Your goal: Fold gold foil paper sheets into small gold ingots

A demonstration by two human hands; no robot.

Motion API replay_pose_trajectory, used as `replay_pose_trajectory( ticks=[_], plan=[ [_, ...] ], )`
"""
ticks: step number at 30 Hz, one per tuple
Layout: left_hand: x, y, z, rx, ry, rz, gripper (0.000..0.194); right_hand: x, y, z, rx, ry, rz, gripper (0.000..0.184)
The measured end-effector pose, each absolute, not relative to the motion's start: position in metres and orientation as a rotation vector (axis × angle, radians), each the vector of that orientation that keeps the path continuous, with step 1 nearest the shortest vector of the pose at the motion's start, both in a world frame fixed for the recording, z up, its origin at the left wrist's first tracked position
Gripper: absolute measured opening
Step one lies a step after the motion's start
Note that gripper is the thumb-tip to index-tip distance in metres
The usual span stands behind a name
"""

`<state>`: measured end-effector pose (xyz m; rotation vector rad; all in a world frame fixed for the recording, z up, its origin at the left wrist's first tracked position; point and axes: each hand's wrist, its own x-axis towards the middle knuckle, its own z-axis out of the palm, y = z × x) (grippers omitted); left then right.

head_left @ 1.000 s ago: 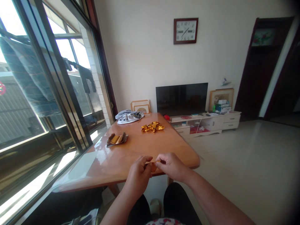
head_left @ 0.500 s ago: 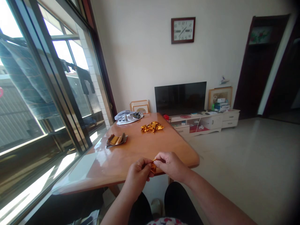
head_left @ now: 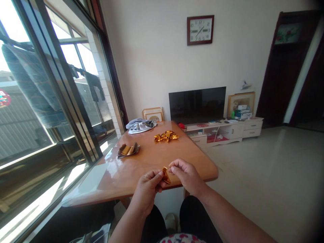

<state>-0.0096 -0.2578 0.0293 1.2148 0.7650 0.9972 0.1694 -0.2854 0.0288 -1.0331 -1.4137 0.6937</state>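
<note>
My left hand point(head_left: 151, 182) is closed, pinching a small folded piece of gold foil paper point(head_left: 165, 176) between thumb and fingers above the table's near edge. Just right of the foil is my right hand point(head_left: 186, 173), its fingers curled with a slight gap between thumb and forefinger, and nothing visible in them. A stack of gold foil sheets point(head_left: 128, 150) lies on the wooden table point(head_left: 146, 162), ahead and to the left. Farther back sits a heap of shiny folded gold foil pieces point(head_left: 166, 136).
Grey cloth point(head_left: 141, 125) is bunched at the table's far left corner. Beyond the table stand a television point(head_left: 197, 104) and a low white cabinet point(head_left: 234, 131). A glass window wall point(head_left: 83, 84) runs along the left. My knees are under the near edge.
My right hand has come off the foil paper and moved slightly right. The foil now stands tilted in my left hand, more of it showing. The view has shifted a little.
</note>
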Motion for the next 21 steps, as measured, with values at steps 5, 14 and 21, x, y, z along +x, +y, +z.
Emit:
replay_pose_trajectory(
  ticks=[5, 14, 21],
  plan=[
    [-0.010, -0.259, 0.029, 1.151, 0.732, 0.980, 0.033, 0.167, -0.286, 0.032, -1.002, -1.321, 0.831, 0.019],
    [-0.002, -0.258, 0.027, 1.048, 0.742, 1.175, 0.036, 0.149, -0.289, 0.022, -1.067, -1.551, 0.043, 0.007],
    [0.006, -0.263, 0.027, 1.010, 0.660, 1.221, 0.038, 0.140, -0.274, 0.011, -1.091, -1.552, -0.198, 0.010]
  ],
)
